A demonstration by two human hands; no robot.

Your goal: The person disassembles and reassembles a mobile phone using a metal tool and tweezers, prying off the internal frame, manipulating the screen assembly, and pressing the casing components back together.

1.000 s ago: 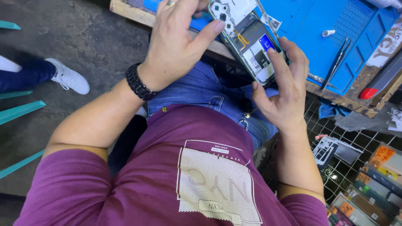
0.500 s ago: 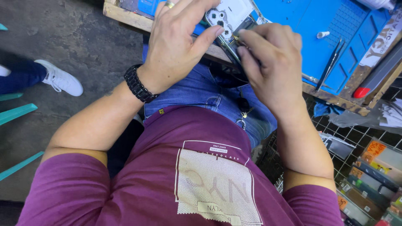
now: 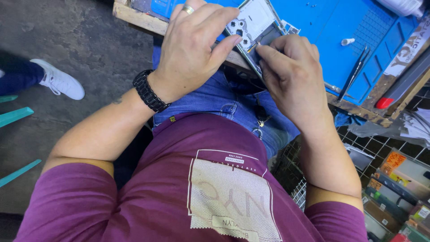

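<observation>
- Holding an opened phone (image 3: 257,28) at the edge of the blue work mat (image 3: 322,27), my left hand (image 3: 195,49) wraps its near side, thumb pressing the frame
- My right hand (image 3: 291,74) sits just right of the phone, fingers pinched on a thin tool (image 3: 251,46) touching its inside
- Flat colourful packages (image 3: 394,183) stand in a row in a wire rack at lower right; a white printed strip (image 3: 410,49) lies slantwise at the mat's right edge

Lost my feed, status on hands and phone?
Left hand grips opened phone at bench edge. Right hand pinches a thin tool into it. Tweezers on blue mat, clear.
</observation>
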